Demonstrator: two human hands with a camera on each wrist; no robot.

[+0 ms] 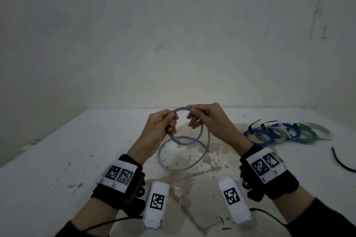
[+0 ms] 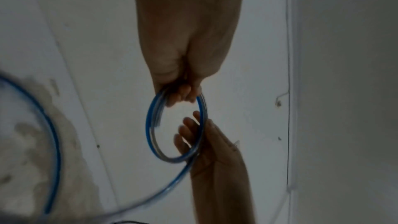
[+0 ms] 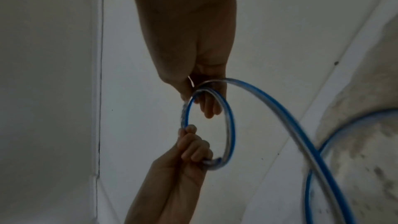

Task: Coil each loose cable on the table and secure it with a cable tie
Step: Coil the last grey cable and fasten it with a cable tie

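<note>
A blue-and-clear cable (image 1: 174, 141) is held up over the white table (image 1: 77, 150), partly wound into a small coil. My left hand (image 1: 170, 122) grips the coil's left side with curled fingers (image 3: 193, 149). My right hand (image 1: 190, 116) pinches the coil's top right between thumb and forefinger. In the left wrist view my left hand (image 2: 183, 94) holds the coil (image 2: 150, 125) and the right hand's fingers (image 2: 189, 130) reach through it. In the right wrist view my right hand (image 3: 204, 103) holds the cable (image 3: 231, 125). The free length hangs in a wide loop (image 1: 163, 159) onto the table.
Several coiled cables (image 1: 279, 133), blue, grey and green, lie tied with black ties at the right rear. A loose black cable tie (image 1: 342, 162) lies near the right edge. A brownish stain (image 1: 192, 159) covers the table's middle. The wall stands right behind the table.
</note>
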